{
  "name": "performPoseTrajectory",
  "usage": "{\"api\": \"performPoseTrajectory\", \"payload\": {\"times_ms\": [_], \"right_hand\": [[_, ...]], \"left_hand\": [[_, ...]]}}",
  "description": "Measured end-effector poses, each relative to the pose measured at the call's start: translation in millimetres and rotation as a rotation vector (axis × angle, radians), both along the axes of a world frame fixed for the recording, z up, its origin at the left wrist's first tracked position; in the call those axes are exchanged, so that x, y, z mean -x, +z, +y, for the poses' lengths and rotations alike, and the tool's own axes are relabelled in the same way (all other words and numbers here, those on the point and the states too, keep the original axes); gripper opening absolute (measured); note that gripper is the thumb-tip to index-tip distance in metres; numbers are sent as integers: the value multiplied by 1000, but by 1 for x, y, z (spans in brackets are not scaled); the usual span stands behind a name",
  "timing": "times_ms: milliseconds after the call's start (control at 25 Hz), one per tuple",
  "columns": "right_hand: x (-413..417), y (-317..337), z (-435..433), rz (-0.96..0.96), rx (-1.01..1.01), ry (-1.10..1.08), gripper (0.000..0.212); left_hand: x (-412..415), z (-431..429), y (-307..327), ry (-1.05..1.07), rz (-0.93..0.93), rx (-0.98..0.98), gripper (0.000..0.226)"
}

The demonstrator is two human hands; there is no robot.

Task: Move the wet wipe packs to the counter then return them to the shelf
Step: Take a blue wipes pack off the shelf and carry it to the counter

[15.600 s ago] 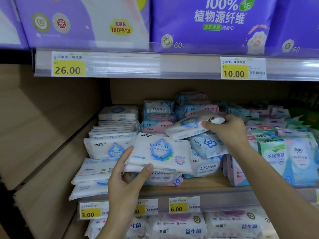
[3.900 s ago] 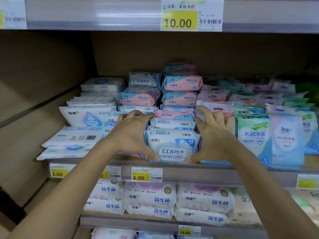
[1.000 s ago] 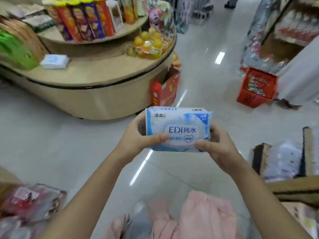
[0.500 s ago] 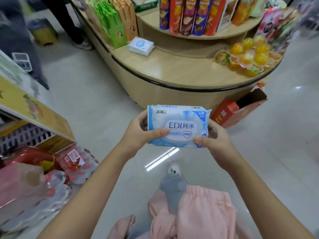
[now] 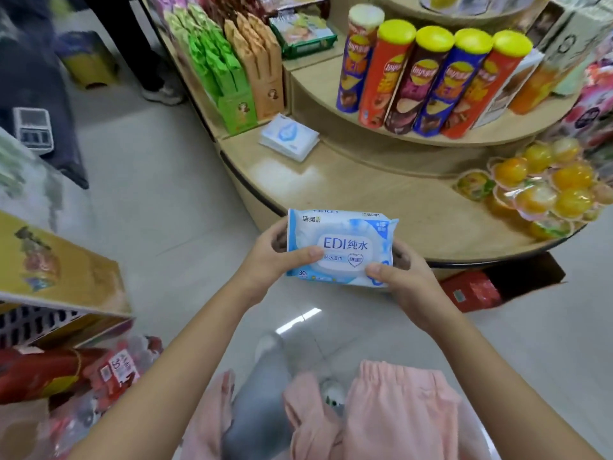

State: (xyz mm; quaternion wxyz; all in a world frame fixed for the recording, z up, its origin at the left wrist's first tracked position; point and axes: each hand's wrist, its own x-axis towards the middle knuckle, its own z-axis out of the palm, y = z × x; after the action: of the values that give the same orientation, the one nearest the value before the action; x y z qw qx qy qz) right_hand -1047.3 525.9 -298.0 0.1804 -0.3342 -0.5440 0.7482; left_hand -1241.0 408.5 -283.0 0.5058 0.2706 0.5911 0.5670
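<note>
Currently | item: wet wipe pack (image 5: pixel 341 247), pinched at both ends by left hand (image 5: pixel 275 257) and right hand (image 5: pixel 403 277), fingers curled shut | place: near counter (image 5: pixel 381 190) rim | advice: set flat beside far-left wipe stack (image 5: pixel 289 137), clear of jelly cups (image 5: pixel 544 190).

I have 2 hands in view, my left hand (image 5: pixel 265 260) and my right hand (image 5: pixel 406 280), and between them 1 blue wet wipe pack (image 5: pixel 341 249). On the round counter (image 5: pixel 381 200) lies 1 small stack of white wipe packs (image 5: pixel 288 137); how many packs it contains is unclear. On the tier above stand 5 crisp tubes (image 5: pixel 428 78): 4 with yellow lids, 1 with a pale lid. 1 red box (image 5: pixel 471 290) sits on the floor.
</note>
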Motion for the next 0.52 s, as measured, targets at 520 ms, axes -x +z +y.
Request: {"api": "performPoseTrajectory", "payload": {"times_ms": [520], "right_hand": [[166,-82,150,-115,172,-375,65]], "left_hand": [[192,229,-91,-293,-21,197,46]]}}
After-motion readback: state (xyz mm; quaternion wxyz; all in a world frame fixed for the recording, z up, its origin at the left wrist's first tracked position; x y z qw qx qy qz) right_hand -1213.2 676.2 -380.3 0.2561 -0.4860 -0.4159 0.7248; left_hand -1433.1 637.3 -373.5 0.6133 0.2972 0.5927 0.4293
